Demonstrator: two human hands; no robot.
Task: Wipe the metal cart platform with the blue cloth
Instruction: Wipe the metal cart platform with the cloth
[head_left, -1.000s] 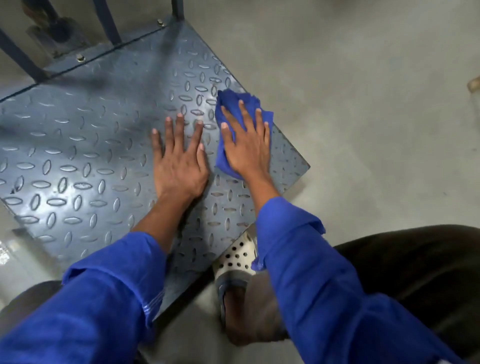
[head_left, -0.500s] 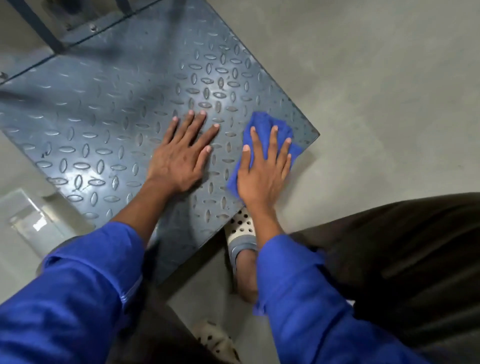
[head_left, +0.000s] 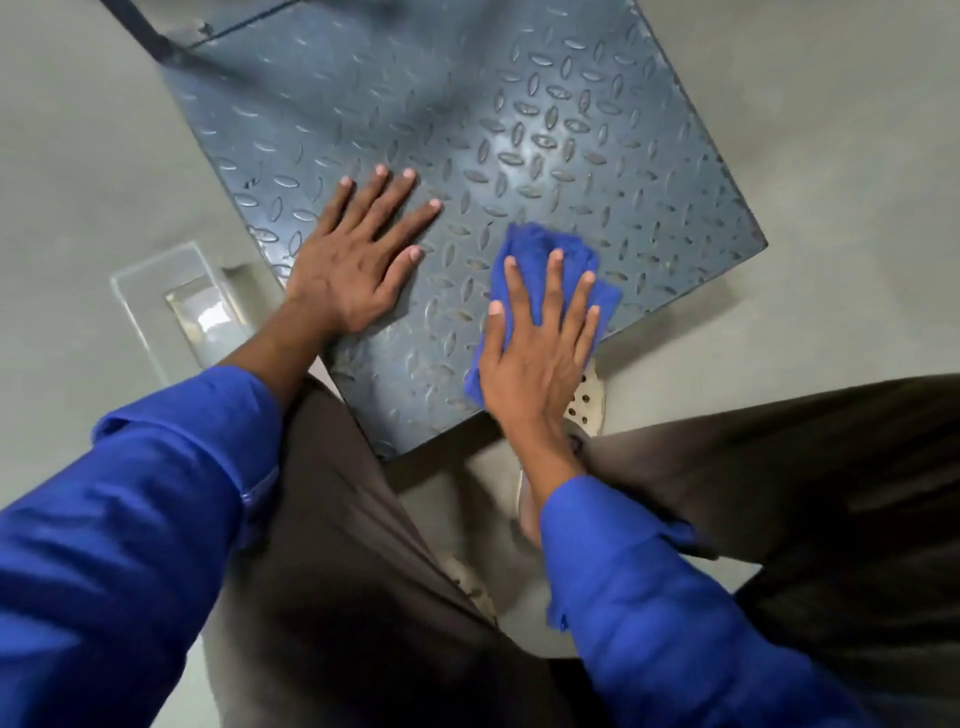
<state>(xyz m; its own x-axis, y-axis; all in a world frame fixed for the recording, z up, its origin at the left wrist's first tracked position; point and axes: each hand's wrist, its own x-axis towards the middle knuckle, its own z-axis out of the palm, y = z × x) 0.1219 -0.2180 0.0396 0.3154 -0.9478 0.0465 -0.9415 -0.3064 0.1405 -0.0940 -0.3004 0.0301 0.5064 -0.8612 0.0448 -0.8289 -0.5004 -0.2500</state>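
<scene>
**Mid-wipe at the near edge of the cart**

The blue cloth (head_left: 540, 252) lies bunched on the metal cart platform (head_left: 519, 104), close to its near edge. The right hand (head_left: 535, 364) presses it down with straight, spread fingers rather than curling round it. Just beside it, the left hand (head_left: 348, 265) lies palm-flat on the bare tread plate, fingers splayed and holding nothing, apparently as a brace. This looks like a wiping stroke along the near strip. Blur hides whether the plate beyond is already clean. The next move likely calls for firm downward pressure while sliding the cloth toward the far side, so it does not slip off onto the floor (head_left: 857, 156).
</scene>
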